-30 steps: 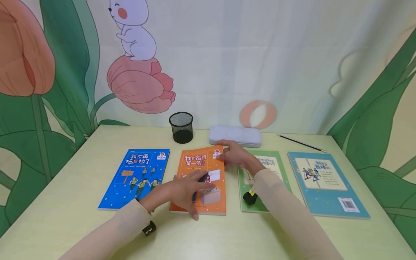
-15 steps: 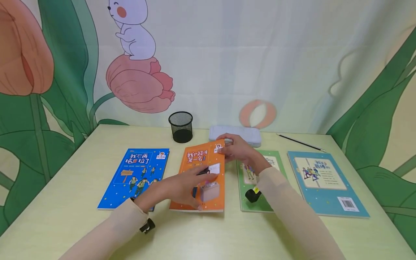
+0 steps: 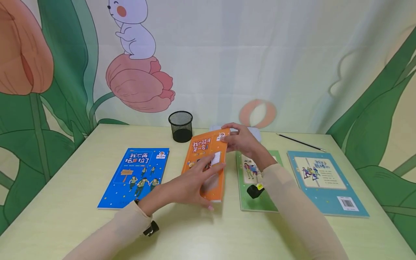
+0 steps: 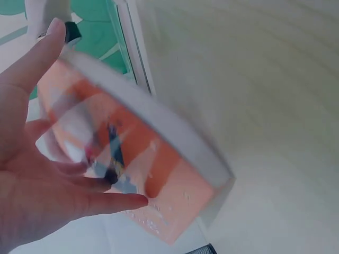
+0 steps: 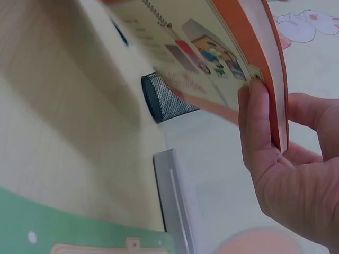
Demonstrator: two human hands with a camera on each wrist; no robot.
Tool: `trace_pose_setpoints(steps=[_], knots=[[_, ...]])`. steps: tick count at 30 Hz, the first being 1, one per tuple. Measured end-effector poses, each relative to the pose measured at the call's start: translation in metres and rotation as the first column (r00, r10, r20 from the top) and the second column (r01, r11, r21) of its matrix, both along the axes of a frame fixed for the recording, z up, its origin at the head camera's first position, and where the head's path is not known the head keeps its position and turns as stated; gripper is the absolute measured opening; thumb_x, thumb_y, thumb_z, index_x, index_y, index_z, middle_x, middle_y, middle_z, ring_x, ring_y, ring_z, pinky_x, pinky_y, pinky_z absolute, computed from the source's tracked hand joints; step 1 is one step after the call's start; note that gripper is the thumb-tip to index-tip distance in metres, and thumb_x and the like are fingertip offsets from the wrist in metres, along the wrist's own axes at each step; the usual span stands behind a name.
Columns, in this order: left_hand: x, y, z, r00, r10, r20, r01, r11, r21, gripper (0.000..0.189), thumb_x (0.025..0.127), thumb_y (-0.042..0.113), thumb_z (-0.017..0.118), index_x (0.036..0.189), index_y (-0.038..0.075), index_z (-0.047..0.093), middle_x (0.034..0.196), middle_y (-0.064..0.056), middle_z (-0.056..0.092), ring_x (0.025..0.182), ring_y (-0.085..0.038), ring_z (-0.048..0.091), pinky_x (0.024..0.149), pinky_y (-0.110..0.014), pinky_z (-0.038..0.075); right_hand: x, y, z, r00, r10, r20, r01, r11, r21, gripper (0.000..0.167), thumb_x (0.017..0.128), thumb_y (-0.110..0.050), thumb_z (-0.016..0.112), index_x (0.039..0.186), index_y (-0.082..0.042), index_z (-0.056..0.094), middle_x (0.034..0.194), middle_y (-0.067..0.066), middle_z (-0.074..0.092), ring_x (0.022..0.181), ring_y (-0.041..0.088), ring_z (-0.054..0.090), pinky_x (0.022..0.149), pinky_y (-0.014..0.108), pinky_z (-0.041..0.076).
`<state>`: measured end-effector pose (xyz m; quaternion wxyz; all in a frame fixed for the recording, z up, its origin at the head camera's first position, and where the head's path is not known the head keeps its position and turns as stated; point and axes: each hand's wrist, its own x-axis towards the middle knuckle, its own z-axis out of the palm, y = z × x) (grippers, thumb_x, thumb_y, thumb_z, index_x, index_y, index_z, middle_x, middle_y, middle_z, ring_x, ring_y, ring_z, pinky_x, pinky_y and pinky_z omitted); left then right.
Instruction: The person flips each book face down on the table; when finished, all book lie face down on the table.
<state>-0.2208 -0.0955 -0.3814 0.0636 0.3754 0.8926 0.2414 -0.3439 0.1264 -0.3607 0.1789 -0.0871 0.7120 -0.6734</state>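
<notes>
My right hand [image 3: 244,145] pinches the orange book [image 3: 202,143] by its upper right corner. In the right wrist view, fingers lie on the back cover and the thumb is at the front. The book [image 5: 212,47] is raised off the table and tilted, its illustrated back cover showing above the tabletop. Over the lower part of the front cover, my left hand [image 3: 188,186] spreads its fingers. The left wrist view shows that hand [image 4: 47,185] with fingers extended close along the cover, holding nothing. It hides part of the cover picture in the head view.
A blue book [image 3: 130,187] lies to the left. At right are a green book [image 3: 247,202], partly under the right arm, and a teal book [image 3: 325,202]. Behind stand a black mesh pen cup [image 3: 180,126] and a pale pencil case [image 3: 255,134]; a pencil [image 3: 300,142] lies back right.
The orange book has come up off the table, moving away from me and slightly right with my right hand. My left hand has followed it a little to the right.
</notes>
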Motion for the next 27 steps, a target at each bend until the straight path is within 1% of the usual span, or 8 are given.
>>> trace_pose_setpoints(steps=[4,7,10,13,17,21,27], knots=[[0.0,0.006,-0.004,0.998,0.032,-0.05,-0.032,0.999,0.004,0.117,0.066,0.047,0.091,0.159,0.033,0.023,0.168,-0.007,0.004,0.154,-0.033,0.013,0.112,-0.055,0.042,0.002,0.0,0.004,0.999,-0.035,0.001,0.035,0.999,-0.028,0.053,0.093,0.0,0.064,0.142,-0.002,0.043,0.117,0.018,0.062,0.074,0.019,0.073,0.065,0.032,0.062],[0.0,0.009,-0.006,0.995,0.049,-0.09,-0.049,0.999,-0.001,0.116,0.065,0.047,0.092,0.158,0.034,0.024,0.168,-0.007,0.003,0.154,-0.034,0.014,0.112,-0.055,0.042,0.002,0.0,0.006,0.999,-0.052,0.0,0.051,0.998,-0.044,0.052,0.093,0.0,0.064,0.141,-0.001,0.043,0.113,0.016,0.063,0.072,0.019,0.072,0.063,0.031,0.062],[0.0,0.01,-0.007,0.991,0.053,-0.121,-0.053,0.999,0.002,0.114,0.065,0.044,0.092,0.158,0.035,0.026,0.168,-0.006,0.003,0.154,-0.033,0.014,0.111,-0.054,0.042,0.003,-0.001,0.009,0.998,-0.067,0.001,0.067,0.996,-0.064,0.049,0.093,0.002,0.063,0.139,-0.002,0.045,0.109,0.015,0.063,0.07,0.019,0.072,0.061,0.031,0.061],[0.0,0.009,-0.005,0.989,0.043,-0.138,-0.042,0.999,0.009,0.111,0.067,0.039,0.093,0.157,0.035,0.028,0.169,-0.005,0.004,0.154,-0.031,0.013,0.11,-0.052,0.044,0.004,-0.001,0.012,0.997,-0.078,0.0,0.078,0.994,-0.075,0.048,0.093,0.002,0.062,0.138,-0.003,0.045,0.106,0.014,0.062,0.069,0.019,0.072,0.061,0.03,0.061],[0.0,0.007,-0.001,0.99,0.019,-0.14,-0.017,1.0,0.015,0.103,0.072,0.029,0.091,0.156,0.034,0.032,0.169,-0.006,0.006,0.154,-0.032,0.015,0.106,-0.049,0.049,0.007,0.0,0.016,0.995,-0.098,-0.003,0.098,0.993,-0.072,0.049,0.093,0.001,0.063,0.139,-0.003,0.045,0.103,0.012,0.063,0.069,0.018,0.072,0.061,0.03,0.061],[0.0,0.003,0.003,0.992,-0.012,-0.124,0.015,1.0,0.02,0.096,0.078,0.017,0.086,0.156,0.031,0.032,0.169,-0.008,0.006,0.154,-0.034,0.018,0.103,-0.046,0.052,0.007,0.002,0.018,0.991,-0.13,-0.012,0.129,0.989,-0.072,0.05,0.093,0.001,0.063,0.139,-0.003,0.045,0.101,0.012,0.064,0.069,0.018,0.072,0.062,0.031,0.062],[-0.001,-0.005,0.004,0.996,-0.054,-0.066,0.058,0.997,0.051,0.089,0.085,0.003,0.076,0.157,0.025,0.029,0.169,-0.011,0.008,0.152,-0.035,0.024,0.102,-0.046,0.052,0.006,0.005,0.014,0.986,-0.168,-0.018,0.166,0.983,-0.078,0.045,0.093,0.001,0.063,0.135,-0.004,0.046,0.103,0.013,0.063,0.069,0.019,0.072,0.065,0.032,0.062]])
